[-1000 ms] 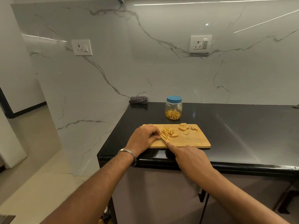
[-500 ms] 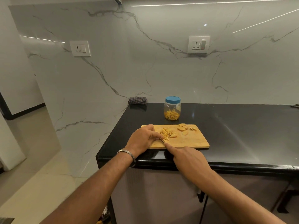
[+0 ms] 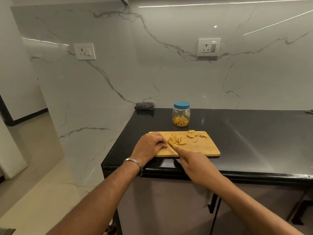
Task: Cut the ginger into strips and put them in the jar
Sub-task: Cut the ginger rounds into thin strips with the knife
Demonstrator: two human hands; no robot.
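Note:
A wooden cutting board (image 3: 201,148) lies at the near left corner of the black counter. On it sits a pile of ginger strips (image 3: 175,139) and a few round ginger slices (image 3: 191,135). My left hand (image 3: 149,144) rests curled on the board's left part, its fingertips against the strip pile. My right hand (image 3: 197,164) holds a knife; its forefinger lies along the blade (image 3: 171,144), whose tip meets the strips. The handle is hidden in the hand. Behind the board stands a clear jar (image 3: 181,114) with a blue lid on, holding ginger strips at its bottom.
A folded checked cloth (image 3: 145,105) lies at the counter's back left corner against the marble wall. The counter edge (image 3: 169,168) runs just under my wrists. Two wall sockets (image 3: 209,47) sit above. Floor drops away to the left.
The knife tip and my left fingertips have shifted slightly among the strips; both hands stay at the same spot on the board. The view has tilted a little.

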